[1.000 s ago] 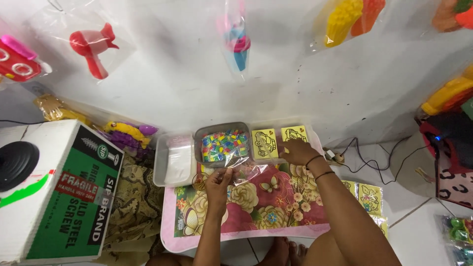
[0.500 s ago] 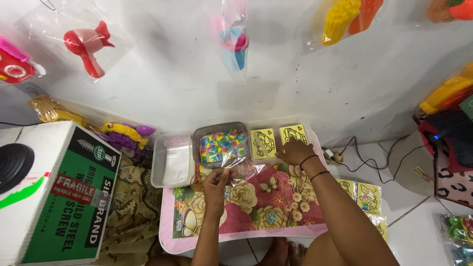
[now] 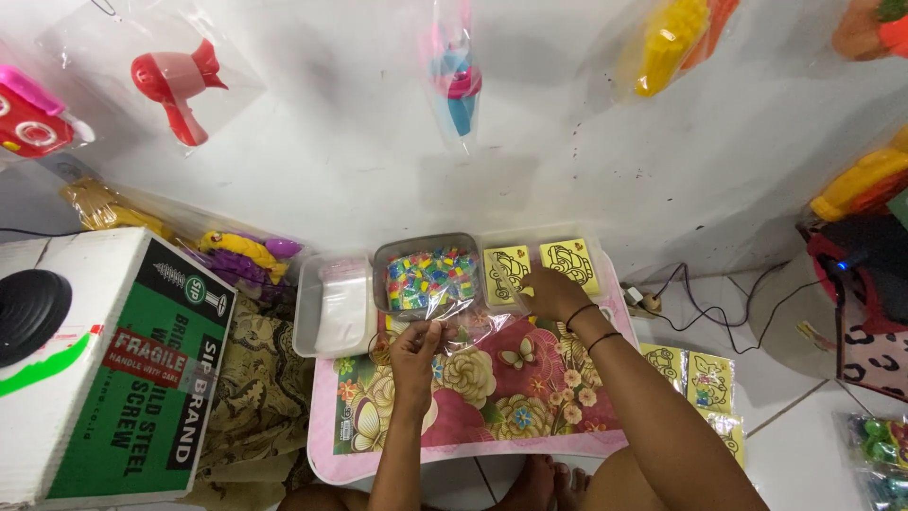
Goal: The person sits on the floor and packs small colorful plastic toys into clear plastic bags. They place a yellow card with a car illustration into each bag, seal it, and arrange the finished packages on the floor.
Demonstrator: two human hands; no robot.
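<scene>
Two yellow picture cards (image 3: 539,268) lie beside one tray of coloured pieces (image 3: 427,276). The left hand (image 3: 416,348) pinches one clear plastic bag (image 3: 452,320); the right hand (image 3: 553,291) rests released on the cards

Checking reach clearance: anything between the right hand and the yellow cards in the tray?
Nothing visible. The right hand already rests at the yellow picture cards. The left hand holds a clear plastic bag beside it, clear of the cards.

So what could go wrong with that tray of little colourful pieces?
The left hand pinches a clear plastic bag right beside the grey tray of small colourful pieces; a tug might tip it and scatter them. The right hand rests on the yellow picture cards near the small table edge, so one could slide off.
</scene>
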